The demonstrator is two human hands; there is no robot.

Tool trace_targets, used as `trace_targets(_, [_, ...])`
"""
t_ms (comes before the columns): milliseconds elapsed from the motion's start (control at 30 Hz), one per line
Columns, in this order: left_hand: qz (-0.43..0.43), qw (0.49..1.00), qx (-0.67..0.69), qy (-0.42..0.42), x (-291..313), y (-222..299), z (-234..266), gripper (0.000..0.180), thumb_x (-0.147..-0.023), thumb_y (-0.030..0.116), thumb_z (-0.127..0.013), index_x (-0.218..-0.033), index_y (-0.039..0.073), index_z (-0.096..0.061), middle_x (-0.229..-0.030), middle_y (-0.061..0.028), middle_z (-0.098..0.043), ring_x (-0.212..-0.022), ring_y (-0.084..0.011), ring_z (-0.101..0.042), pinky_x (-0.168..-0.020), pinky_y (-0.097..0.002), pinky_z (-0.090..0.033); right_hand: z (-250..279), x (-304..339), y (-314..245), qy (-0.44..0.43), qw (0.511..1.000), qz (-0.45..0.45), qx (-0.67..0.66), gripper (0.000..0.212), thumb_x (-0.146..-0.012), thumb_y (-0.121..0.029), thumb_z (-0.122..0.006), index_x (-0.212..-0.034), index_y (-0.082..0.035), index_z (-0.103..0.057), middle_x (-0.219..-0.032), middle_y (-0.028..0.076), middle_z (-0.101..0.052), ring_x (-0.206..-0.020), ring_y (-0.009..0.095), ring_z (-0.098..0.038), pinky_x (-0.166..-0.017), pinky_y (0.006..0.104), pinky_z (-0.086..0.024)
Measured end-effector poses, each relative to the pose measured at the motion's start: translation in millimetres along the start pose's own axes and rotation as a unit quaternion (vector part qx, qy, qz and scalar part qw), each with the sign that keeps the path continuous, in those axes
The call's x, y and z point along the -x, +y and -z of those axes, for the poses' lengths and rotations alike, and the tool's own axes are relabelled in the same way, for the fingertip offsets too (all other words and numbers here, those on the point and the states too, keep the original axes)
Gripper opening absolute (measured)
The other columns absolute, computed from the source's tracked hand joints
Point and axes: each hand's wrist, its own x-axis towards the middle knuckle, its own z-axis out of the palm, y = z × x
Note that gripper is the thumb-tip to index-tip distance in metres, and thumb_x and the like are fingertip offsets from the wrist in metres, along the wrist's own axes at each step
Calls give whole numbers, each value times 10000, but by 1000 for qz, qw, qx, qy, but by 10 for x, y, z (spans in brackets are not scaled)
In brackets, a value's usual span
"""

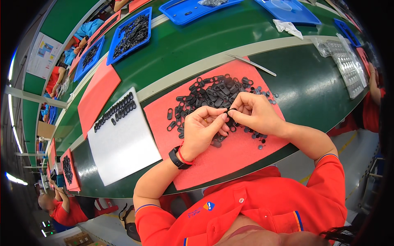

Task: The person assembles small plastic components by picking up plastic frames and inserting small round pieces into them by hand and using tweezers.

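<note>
Both my hands meet over a pink foam mat point(197, 172), fingertips pinched together around a small black oval part point(230, 111). My left hand point(204, 126), with a black watch at its wrist, grips the part from the left. From the right, my right hand point(256, 112) pinches the same part between thumb and finger, covering most of it. Just beyond my hands lies a heap of black oval parts with holes point(213, 92). Small grey round pieces point(260, 135) are scattered beside and under my right hand.
Left of the mat, a white foam sheet point(123, 151) carries rows of black parts point(115, 112). Tweezers point(256, 65) lie across the mat's far edge. Blue trays point(131, 35) stand beyond the metal rail. A clear blister tray point(348, 65) sits at the right. Other people work nearby.
</note>
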Motion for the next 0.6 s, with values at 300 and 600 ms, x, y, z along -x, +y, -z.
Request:
trace_targets(300, [35, 999, 35, -15, -18, 4, 38, 124, -857, 30, -617, -952, -48, -610, -782, -92, -650, -619, -115, -638, -539, -218, -532, -3, -13, 45, -23, 999, -25, -41, 63, -833, -35, -592, -820, 11, -551, -743, 9, -590, -624, 25, -536, -537, 172, -423])
trace_targets(600, [55, 997, 46, -17, -21, -15, 57, 105, -854, 12, -609, -936, -53, -606, -795, -108, -654, -610, -121, -640, -536, -223, -538, -28, 1, 5, -27, 998, -44, -31, 63, -833, -46, -588, -817, -2, -545, -690, -16, -559, -604, 12, -507, -515, 165, -390])
